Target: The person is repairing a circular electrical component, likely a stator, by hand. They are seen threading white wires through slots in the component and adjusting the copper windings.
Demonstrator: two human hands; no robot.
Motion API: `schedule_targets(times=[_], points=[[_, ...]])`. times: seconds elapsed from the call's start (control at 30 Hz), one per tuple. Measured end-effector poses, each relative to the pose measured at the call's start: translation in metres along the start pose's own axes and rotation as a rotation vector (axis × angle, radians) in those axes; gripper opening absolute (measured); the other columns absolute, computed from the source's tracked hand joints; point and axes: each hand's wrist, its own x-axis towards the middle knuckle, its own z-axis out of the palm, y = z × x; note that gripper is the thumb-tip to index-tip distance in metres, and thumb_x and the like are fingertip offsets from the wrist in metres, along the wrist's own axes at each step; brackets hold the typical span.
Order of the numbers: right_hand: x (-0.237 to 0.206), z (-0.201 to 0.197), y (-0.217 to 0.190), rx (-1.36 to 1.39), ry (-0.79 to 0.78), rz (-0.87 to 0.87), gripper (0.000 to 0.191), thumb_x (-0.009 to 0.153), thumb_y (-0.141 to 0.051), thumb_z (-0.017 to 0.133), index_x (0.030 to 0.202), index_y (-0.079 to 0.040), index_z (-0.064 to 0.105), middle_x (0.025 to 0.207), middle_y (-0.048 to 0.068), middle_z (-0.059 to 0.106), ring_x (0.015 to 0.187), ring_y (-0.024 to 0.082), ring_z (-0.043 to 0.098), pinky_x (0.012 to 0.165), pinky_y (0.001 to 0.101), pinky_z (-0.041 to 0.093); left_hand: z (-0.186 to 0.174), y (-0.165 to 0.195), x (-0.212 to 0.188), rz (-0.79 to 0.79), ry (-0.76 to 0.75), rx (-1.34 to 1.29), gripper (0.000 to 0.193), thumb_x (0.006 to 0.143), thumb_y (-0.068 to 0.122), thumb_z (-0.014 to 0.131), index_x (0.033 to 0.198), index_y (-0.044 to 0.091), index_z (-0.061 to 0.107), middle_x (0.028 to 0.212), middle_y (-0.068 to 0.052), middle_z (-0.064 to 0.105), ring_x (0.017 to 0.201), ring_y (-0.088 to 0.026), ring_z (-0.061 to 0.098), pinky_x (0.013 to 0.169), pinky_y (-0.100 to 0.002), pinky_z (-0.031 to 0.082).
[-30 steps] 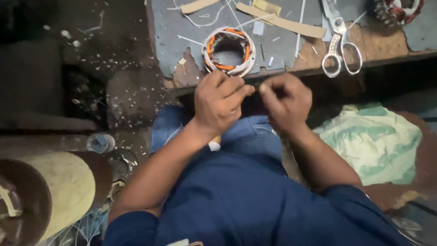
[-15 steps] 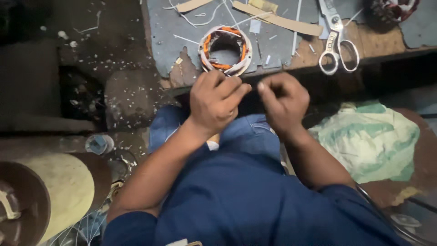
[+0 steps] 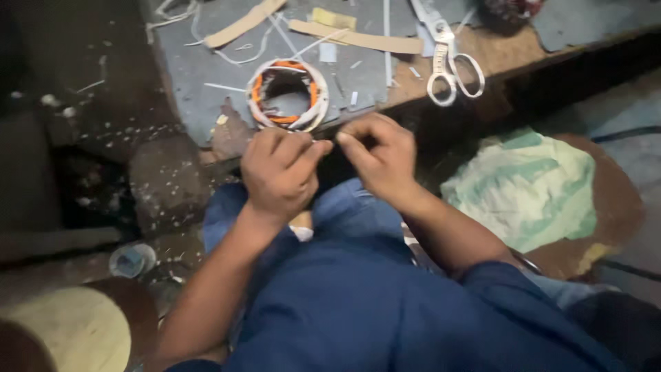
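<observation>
Just below the coil (image 3: 287, 94) on the bench (image 3: 186, 89), both hands meet, fingertips almost touching. Left hand (image 3: 279, 172) and right hand (image 3: 379, 155) are closed, pinching something too small to tell. Scissors (image 3: 451, 62) lie farther right.

dim, soft motion blur, dark shadowed corners

Orange-and-white wound coil ring (image 3: 287, 94) flat on bench
</observation>
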Motion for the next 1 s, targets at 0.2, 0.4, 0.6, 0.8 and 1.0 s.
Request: schedule_targets(times=[0.2,0.4,0.6,0.8,1.0], points=[[-0.005,0.002,0.003,0.045,-0.063,-0.084,0.004,0.092,-0.007,0.076,0.089,-0.007,0.072,0.084,0.008,0.071,0.074,0.017,0.068,0.07,0.0308,0.054,0.005,-0.005,-0.01,-0.031,0.009,-0.022,0.016,0.083,0.009,0.084,0.097,0.012,0.078,0.091,-0.005,0.058,0.082,-0.028,0.057,0.071,-0.042,0.043],[-0.01,0.005,0.001,0.2,-0.118,-0.076,0.005,0.087,-0.006,0.075,0.087,-0.004,0.07,0.082,0.008,0.07,0.072,0.017,0.068,0.066,0.0287,0.053,0.008,-0.003,-0.017,0.008,0.063,0.054,0.018,0.085,0.011,0.085,0.101,0.014,0.078,0.103,-0.007,0.051,0.1,-0.03,0.052,0.088,-0.045,0.041],[-0.012,0.003,0.004,0.046,-0.139,-0.091,0.001,0.087,-0.005,0.072,0.088,-0.006,0.071,0.086,0.009,0.07,0.08,0.018,0.07,0.072,0.0306,0.055,0.009,-0.001,-0.02,-0.012,0.074,0.117,0.018,0.086,0.018,0.087,0.101,0.023,0.079,0.108,-0.003,0.052,0.109,-0.028,0.047,0.096,-0.046,0.035],[-0.011,0.008,0.004,0.077,0.047,0.026,0.002,0.091,-0.006,0.074,0.09,-0.005,0.073,0.088,0.008,0.072,0.077,0.018,0.07,0.07,0.0298,0.056,0.012,-0.003,-0.027,-0.018,0.069,0.193,0.012,0.092,0.024,0.089,0.098,0.027,0.08,0.112,-0.001,0.054,0.113,-0.029,0.046,0.098,-0.048,0.029],[-0.015,0.007,0.009,0.104,0.044,-0.045,0.006,0.093,-0.006,0.075,0.09,-0.004,0.07,0.085,0.008,0.069,0.076,0.019,0.067,0.071,0.0313,0.054,0.017,-0.003,-0.036,-0.066,0.02,0.15,0.013,0.095,0.019,0.088,0.103,0.027,0.082,0.112,-0.001,0.053,0.116,-0.028,0.045,0.1,-0.048,0.03]])
